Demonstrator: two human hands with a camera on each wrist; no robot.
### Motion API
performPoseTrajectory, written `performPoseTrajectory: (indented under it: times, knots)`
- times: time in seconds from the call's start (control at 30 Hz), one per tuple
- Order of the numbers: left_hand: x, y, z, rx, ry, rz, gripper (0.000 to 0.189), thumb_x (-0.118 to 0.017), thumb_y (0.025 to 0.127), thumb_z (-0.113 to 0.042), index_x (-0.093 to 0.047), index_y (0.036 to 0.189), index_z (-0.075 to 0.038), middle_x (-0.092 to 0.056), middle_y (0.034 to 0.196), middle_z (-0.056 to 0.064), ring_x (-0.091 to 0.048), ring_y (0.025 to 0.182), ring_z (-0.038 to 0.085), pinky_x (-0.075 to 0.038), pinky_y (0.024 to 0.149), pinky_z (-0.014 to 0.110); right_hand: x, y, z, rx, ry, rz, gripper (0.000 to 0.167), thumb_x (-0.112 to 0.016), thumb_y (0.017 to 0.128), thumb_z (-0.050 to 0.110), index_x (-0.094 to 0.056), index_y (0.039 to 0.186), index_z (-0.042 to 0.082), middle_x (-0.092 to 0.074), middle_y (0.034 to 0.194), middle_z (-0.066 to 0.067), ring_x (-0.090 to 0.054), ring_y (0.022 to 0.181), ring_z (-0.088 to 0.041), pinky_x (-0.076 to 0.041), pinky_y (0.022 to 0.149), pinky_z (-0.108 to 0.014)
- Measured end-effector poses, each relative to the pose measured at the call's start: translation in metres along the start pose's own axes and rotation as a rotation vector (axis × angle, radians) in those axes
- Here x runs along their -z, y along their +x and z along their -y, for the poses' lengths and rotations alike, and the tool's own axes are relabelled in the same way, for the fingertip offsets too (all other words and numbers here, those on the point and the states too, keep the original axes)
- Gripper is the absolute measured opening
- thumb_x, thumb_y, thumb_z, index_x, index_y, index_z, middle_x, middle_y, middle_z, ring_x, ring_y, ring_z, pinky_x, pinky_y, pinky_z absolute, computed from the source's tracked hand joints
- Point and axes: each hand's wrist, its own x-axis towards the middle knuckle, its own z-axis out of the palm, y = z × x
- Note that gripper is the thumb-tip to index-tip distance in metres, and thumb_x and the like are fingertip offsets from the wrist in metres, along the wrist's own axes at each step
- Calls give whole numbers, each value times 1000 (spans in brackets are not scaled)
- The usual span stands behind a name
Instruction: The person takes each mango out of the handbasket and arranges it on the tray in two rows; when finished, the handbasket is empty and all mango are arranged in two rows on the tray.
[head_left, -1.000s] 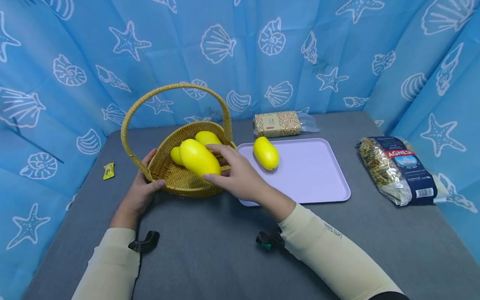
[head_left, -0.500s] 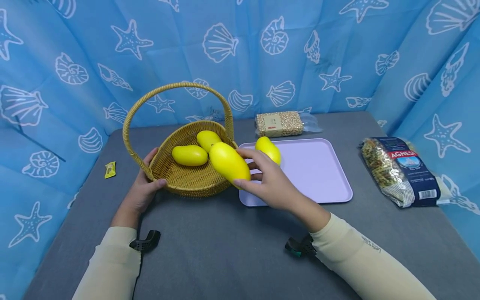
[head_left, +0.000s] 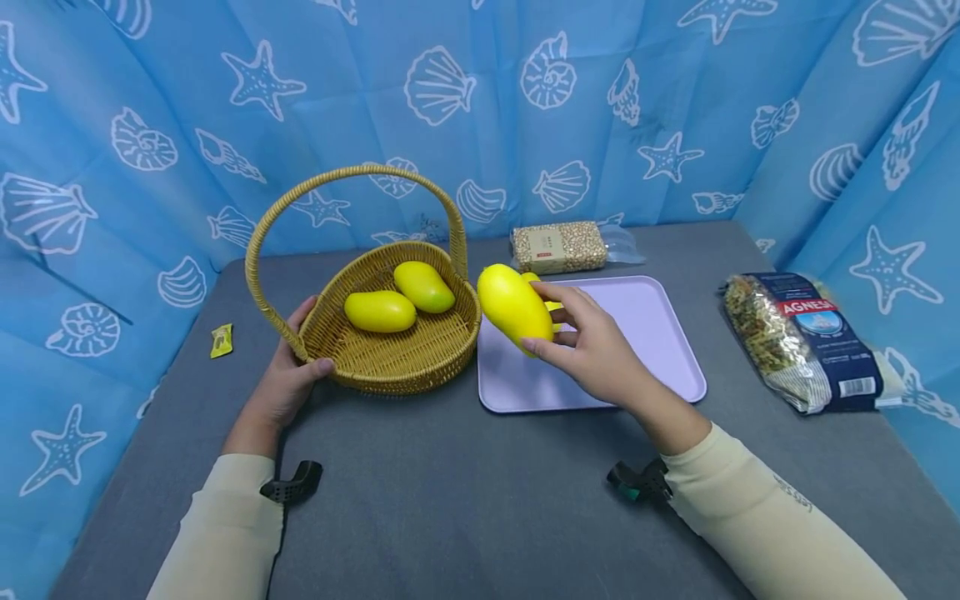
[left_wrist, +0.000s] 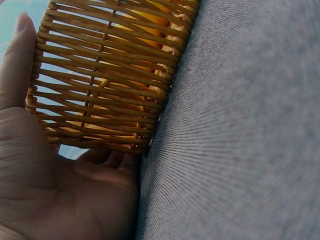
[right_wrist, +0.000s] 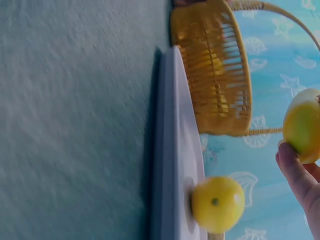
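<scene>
In the head view my right hand (head_left: 600, 346) holds a yellow mango (head_left: 513, 307) above the left part of the lilac tray (head_left: 622, 367). Thumb and fingers pinch it from its right side. Behind it, mostly hidden, a second mango (head_left: 531, 277) lies on the tray; the right wrist view shows that mango (right_wrist: 218, 204) on the tray surface. My left hand (head_left: 281, 387) grips the left rim of the wicker basket (head_left: 405, 379), thumb over the edge, as the left wrist view also shows with the woven wall (left_wrist: 110, 75). Two mangoes (head_left: 380, 312) lie inside the basket.
Behind the tray lies a clear packet of beans or grains (head_left: 558, 247). A pasta bag (head_left: 810, 342) is at the far right of the grey table (head_left: 450, 500). A small yellow wrapper (head_left: 221, 341) lies left of the basket, whose tall handle (head_left: 352, 172) arches upward.
My right hand has carried the mango out of the basket, rightward to over the tray. The left hand stays on the basket rim.
</scene>
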Motion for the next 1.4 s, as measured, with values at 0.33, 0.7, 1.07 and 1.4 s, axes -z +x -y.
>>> performPoseTrajectory:
  times: [0.33, 0.7, 1.07, 1.4]
  knots:
    - [3, 1, 2, -4, 14, -1, 96, -70, 103, 4, -12, 177, -18, -22, 175, 18, -33, 153, 38, -42, 113, 29, 27, 4, -8, -31, -58, -91, 72, -82, 101, 14, -47, 163, 8, -51, 153, -13, -65, 123, -33, -57, 98, -43]
    - [4, 0, 2, -19, -17, 13, 98, -75, 103, -3, -12, 176, -17, -22, 175, 18, -35, 151, 35, -43, 111, 29, 52, 9, -36, -140, -116, -148, 73, -79, 104, 18, -42, 165, 2, -50, 157, -19, -64, 127, -37, -56, 90, -22]
    - [2, 0, 1, -13, -29, 15, 98, -76, 103, -3, -12, 176, -18, -20, 175, 19, -31, 154, 37, -41, 114, 29, 64, 11, -58, -314, -189, -165, 75, -76, 105, 18, -38, 167, 1, -47, 157, -26, -56, 129, -46, -51, 103, -59]
    - [3, 0, 2, -9, -26, 9, 96, -76, 102, -3, -18, 176, -24, -21, 176, 17, -31, 153, 36, -40, 114, 29, 65, 14, -73, -423, -305, -109, 71, -76, 104, 16, -41, 163, -6, -49, 153, -32, -53, 129, -48, -46, 107, -62]
